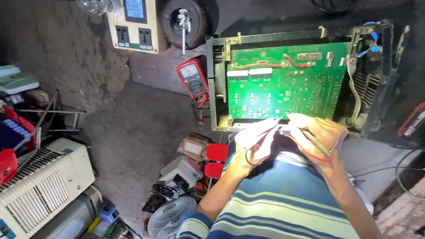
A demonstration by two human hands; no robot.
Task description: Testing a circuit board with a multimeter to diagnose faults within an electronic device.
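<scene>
Green circuit board (283, 84): left hand (256, 144) pinching black probe (271, 128), right hand (319, 136) gripping red probe (305, 132); tips apparently touching board's near edge; keeping them steady, apart.

Your hands meet at the near edge of the board (283, 84), left hand (254, 144) beside right hand (321, 135), each on a probe. The board lies in its case (217, 79). Left of the case leans a meter (191, 79); behind that, a socket box (135, 26). A fan (170, 217) sits near your left elbow.
</scene>
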